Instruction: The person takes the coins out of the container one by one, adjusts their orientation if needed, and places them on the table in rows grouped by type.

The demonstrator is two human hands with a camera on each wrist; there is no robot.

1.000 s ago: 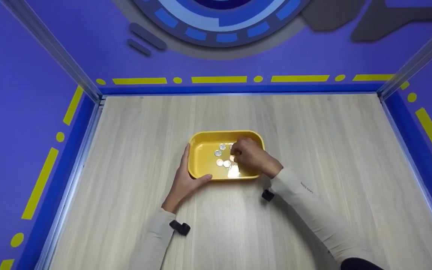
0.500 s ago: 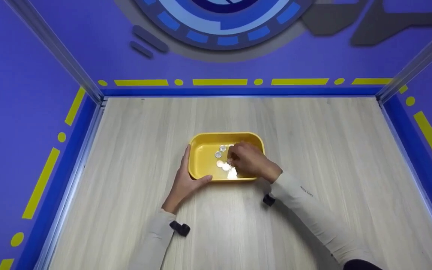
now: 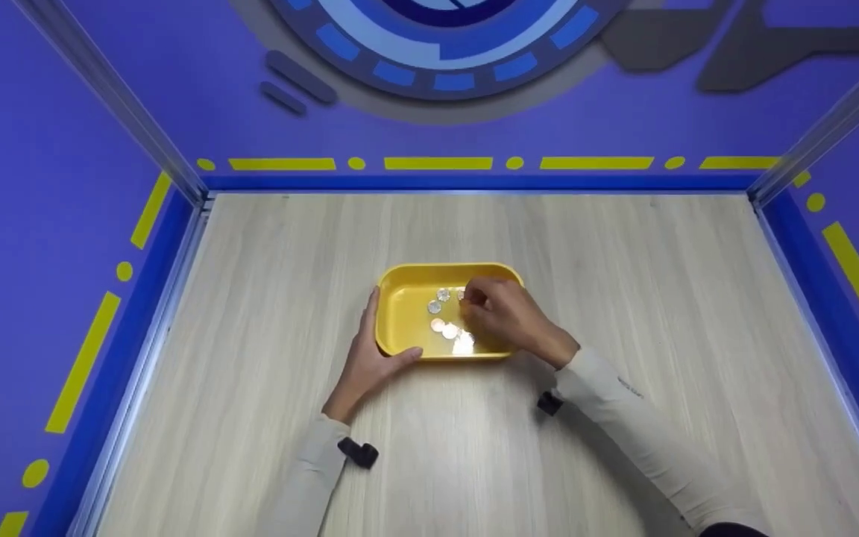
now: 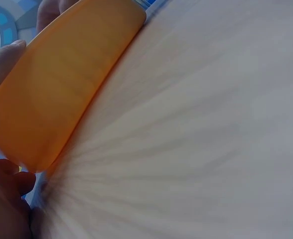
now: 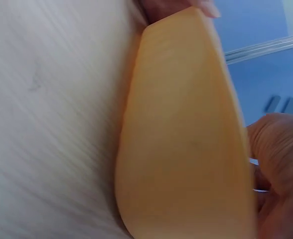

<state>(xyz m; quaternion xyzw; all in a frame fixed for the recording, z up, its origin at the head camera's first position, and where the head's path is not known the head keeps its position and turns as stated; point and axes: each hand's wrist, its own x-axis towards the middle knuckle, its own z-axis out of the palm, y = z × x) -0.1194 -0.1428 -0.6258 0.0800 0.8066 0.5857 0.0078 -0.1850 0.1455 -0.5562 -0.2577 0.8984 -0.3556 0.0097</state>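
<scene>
A yellow plastic tray [image 3: 403, 317] with rounded corners rests on the tabletop, several round coins [image 3: 434, 306] lying on its floor. My left hand [image 3: 367, 365] grips the tray's near left corner, thumb over the front rim and fingers along the left side. Its thumb [image 4: 4, 62] also shows at the rim in the left wrist view. Inside the right half, my right hand [image 3: 508, 317] has its fingers curled and appears to pinch a coin, mostly hidden by the fingertips. In the right wrist view, the tray's outer wall [image 5: 181, 124] hides those fingertips.
The pale wood-grain tabletop [image 3: 273, 268] spreads around the tray. Blue-purple panels with yellow dashes [image 3: 437, 163] enclose its back and sides, meeting at metal corner posts. Both sleeved forearms reach in from the front, each with a black wrist device [image 3: 359, 453].
My right hand dipped left onto a coin, then drew back to the right; that coin no longer shows on the tray floor. The left hand keeps its hold on the tray.
</scene>
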